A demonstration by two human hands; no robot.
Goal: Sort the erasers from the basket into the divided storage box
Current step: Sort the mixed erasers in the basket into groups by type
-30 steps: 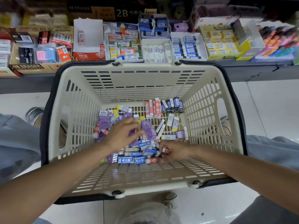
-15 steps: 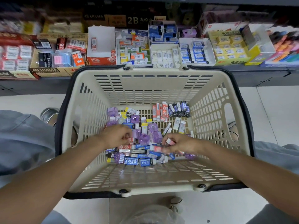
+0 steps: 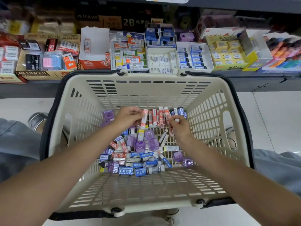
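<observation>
At the basket's (image 3: 211, 115) far end I see both hands: left hand (image 3: 128, 118) pinches a red-and-white eraser (image 3: 144, 119), right hand (image 3: 179, 128) grips another small eraser (image 3: 177, 120) beside the red eraser row (image 3: 157, 117). Loose erasers (image 3: 138, 154) lie piled on the basket floor.

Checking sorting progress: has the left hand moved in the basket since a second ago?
Yes. The left hand went from the loose pile mid-basket toward the far wall, and now pinches a red eraser beside the red row.
</observation>
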